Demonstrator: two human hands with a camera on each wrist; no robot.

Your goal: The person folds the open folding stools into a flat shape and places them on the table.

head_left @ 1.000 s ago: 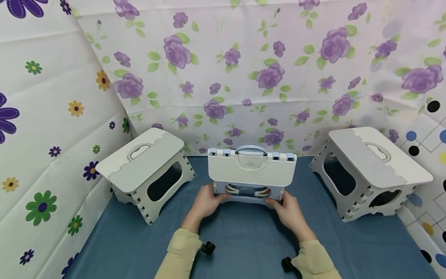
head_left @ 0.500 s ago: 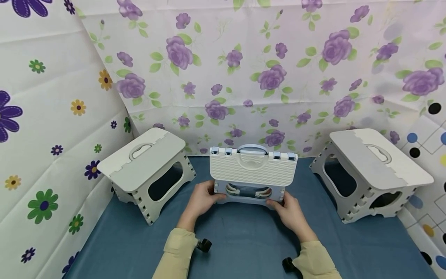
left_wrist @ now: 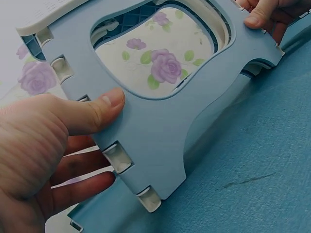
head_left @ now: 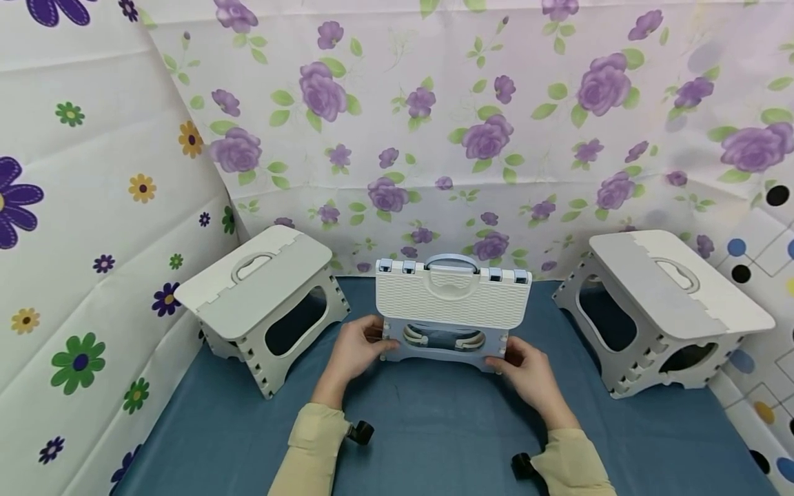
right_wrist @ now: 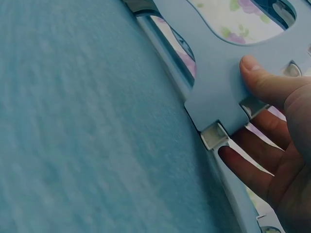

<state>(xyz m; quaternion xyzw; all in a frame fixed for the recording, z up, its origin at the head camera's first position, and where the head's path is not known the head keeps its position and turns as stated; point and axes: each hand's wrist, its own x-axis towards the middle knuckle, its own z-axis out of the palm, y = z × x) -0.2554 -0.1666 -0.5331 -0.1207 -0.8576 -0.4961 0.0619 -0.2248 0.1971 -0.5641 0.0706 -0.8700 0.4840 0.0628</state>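
Note:
A blue and white folding stool stands on the table in the middle of the head view. Its white textured top is folded up, with a carry handle along the upper edge. My left hand grips the left side of its blue leg panel; in the left wrist view the thumb lies on the panel's face, with the fingers at the edge behind. On the opposite side my right hand holds the same panel near its lower corner, thumb in front and fingers round the hinged edge.
An unfolded grey-white stool stands to the left, angled inward. Another unfolded stool is on the right. Blue cloth covers the table. Flower-print sheets rise behind and at the left, with a dotted sheet at the right.
My left hand has shifted left and slightly up along the stool's side. My right hand has slid outward to the right. The middle stool keeps its half-folded shape.

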